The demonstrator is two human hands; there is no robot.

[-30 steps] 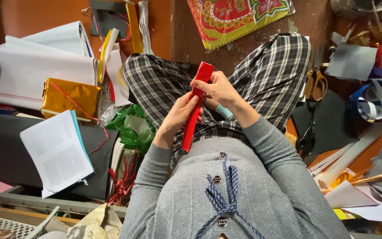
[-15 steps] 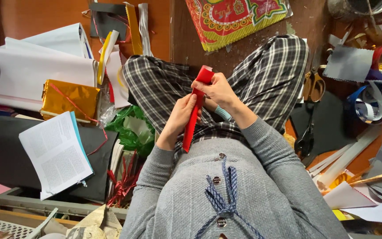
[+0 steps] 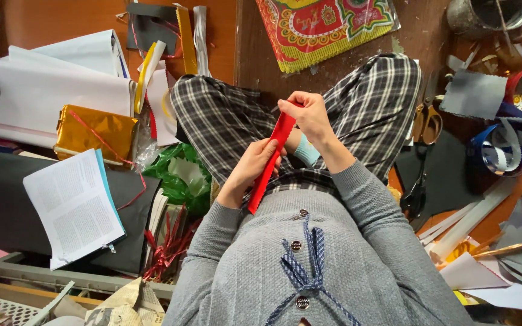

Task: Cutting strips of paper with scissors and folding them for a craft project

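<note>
A long red paper strip (image 3: 271, 163) with a zigzag edge runs slantwise over my lap, above my crossed legs in checked trousers (image 3: 225, 121). My right hand (image 3: 307, 116) pinches its upper end between thumb and fingers. My left hand (image 3: 252, 168) grips the strip near its middle, and the lower end hangs free toward my grey sweater (image 3: 309, 265). A pale blue cuff shows at the right wrist.
Left on the floor lie white paper sheets (image 3: 55, 84), a gold foil box (image 3: 95, 133), an open booklet (image 3: 74, 205), green wrap (image 3: 179, 175). Scissors (image 3: 424, 151), grey paper pieces (image 3: 475, 93), ribbon rolls (image 3: 509, 145) at right. A red patterned sheet (image 3: 321, 24) lies ahead.
Both hands have shifted slightly along the red strip; the right hand now covers its top end. The strip stays slanted over the lap.
</note>
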